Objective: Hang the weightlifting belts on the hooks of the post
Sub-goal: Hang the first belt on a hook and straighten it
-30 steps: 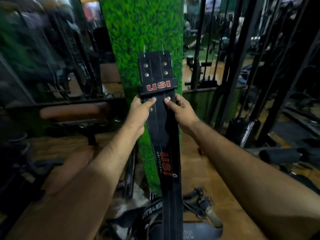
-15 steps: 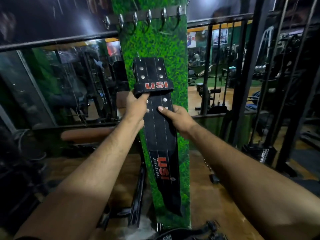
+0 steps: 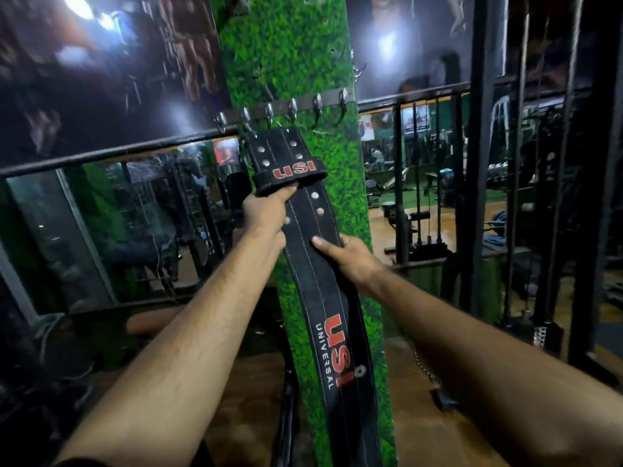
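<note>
One weightlifting belt (image 3: 305, 261) in view: black suede-like leather, pale stitching in lengthwise lines, round metal rivets near the top, a keeper loop (image 3: 292, 173) lettered "USI" in red, and a second red "USI" with white "UNIVERSAL" lower down. It is held up lengthwise against the post (image 3: 296, 62), its top end just below the hook rail (image 3: 286, 107) and not visibly caught on any hook. Its lower end runs out of frame at the bottom edge.

One post, flat-faced, clad in green artificial grass. One horizontal metal rail across it carries six curved metal hooks; a seventh hook (image 3: 358, 70) sits higher on the post's right edge. Whether the belt's buckle touches a hook cannot be made out.

Two hands. Left hand (image 3: 266, 214) grips the belt's left edge just under the keeper loop, fingers curled behind, thumb on the face. Right hand (image 3: 350, 256) holds the belt lower on its right edge, thumb laid across the front, fingers hidden behind.

Left: mirror panels below a dark horizontal bar (image 3: 111, 151), reflections blurred. Right: black steel gym frames (image 3: 482, 163), far machines indistinct. A short chain (image 3: 419, 360) hangs near the wooden floor.
</note>
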Tool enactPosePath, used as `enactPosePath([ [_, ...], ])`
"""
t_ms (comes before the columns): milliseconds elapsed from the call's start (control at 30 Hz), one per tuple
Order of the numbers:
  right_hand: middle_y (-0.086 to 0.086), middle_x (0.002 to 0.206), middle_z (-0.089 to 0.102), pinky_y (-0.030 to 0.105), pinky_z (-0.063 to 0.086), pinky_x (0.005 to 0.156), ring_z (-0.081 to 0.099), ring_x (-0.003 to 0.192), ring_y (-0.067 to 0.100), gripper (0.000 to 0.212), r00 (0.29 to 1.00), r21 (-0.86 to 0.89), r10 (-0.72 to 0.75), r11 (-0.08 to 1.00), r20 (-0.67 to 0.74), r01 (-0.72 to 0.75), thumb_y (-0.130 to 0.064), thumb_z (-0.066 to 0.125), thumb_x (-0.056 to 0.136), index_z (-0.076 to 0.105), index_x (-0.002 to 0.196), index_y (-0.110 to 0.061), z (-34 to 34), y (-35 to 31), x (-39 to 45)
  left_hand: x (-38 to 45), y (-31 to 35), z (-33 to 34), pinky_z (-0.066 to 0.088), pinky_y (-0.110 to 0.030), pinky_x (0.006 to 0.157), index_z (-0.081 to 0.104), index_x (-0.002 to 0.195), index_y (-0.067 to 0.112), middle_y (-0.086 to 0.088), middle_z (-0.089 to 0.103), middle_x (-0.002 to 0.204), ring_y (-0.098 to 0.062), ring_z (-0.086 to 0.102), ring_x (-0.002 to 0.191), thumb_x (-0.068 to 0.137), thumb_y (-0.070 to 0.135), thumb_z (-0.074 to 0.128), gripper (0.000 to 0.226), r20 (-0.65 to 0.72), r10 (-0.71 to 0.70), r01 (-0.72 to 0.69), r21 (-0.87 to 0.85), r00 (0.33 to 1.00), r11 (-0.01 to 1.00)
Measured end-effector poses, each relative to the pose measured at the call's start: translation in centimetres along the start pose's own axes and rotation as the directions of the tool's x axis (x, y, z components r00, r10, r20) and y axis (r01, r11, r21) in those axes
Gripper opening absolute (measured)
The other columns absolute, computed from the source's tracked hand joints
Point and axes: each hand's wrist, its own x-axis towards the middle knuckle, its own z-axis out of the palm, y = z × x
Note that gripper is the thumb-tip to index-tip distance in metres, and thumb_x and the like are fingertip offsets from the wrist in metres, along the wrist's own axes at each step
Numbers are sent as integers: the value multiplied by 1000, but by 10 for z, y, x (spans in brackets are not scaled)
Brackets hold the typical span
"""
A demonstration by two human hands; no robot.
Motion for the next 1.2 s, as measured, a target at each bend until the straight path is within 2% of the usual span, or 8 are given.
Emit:
enactPosePath([
  [233,9,78,76,26,57,57,70,58,15,29,985,-283,165,948,42,-147,-35,75,89,68,87,-7,-17,36,-8,33,31,-6,57,-63,80,74,90,15,-10,79,95,-32,74,86,61,19,87,31,-59,81,-81,1,995,997],
  [333,-5,53,61,20,42,44,52,41,8,44,965,-479,259,853,41,-209,-48,82,79,60,67,-12,-25,38,-4,45,43,-12,63,-36,63,72,115,10,-6,79,99,-27,74,82,65,22,90,54,-124,108,-115,-45,986,992],
  [500,14,98,79,42,62,87,76,89,30,34,998,-274,37,962,50,-22,-22,87,78,76,103,-3,0,-10,35,66,53,-16,50,-25,54,70,110,8,-5,75,99,-18,59,71,77,24,86,40,-179,70,-77,-32,981,997],
  [633,8,86,79,30,63,71,77,76,23,32,999,-371,27,928,39,-10,-22,87,78,74,98,-1,-7,1,46,84,70,-18,63,-45,72,72,98,11,-6,77,93,-26,71,76,70,26,89,37,-201,92,-103,-42,975,994],
  [767,-11,55,62,12,43,45,57,46,-1,40,977,-516,210,834,-31,-195,-39,91,71,61,69,-12,-31,56,30,80,78,-10,55,-29,56,72,109,10,-5,79,101,-21,71,79,74,22,87,40,-187,169,-172,3,968,985],
  [900,-2,90,78,32,62,81,75,86,17,48,937,-607,348,749,16,-268,-45,97,56,75,86,-15,-46,76,26,77,77,-13,49,-25,51,72,106,10,-7,79,102,-18,66,75,78,20,85,32,-204,173,-176,0,964,984],
  [967,5,114,75,34,60,88,74,100,21,81,956,-577,294,781,5,-238,-67,92,49,71,104,-11,-45,73,34,73,77,-16,47,-24,49,72,105,9,-8,78,104,-18,65,74,80,20,84,30,-200,169,-169,16,965,986],
  [1200,-7,67,69,23,50,62,64,61,9,47,996,-303,-92,949,-18,82,-57,66,90,67,69,-15,22,-19,43,59,57,-25,44,-19,43,72,110,10,-6,77,103,-17,68,83,80,21,84,34,-104,199,-187,119,974,975],
])
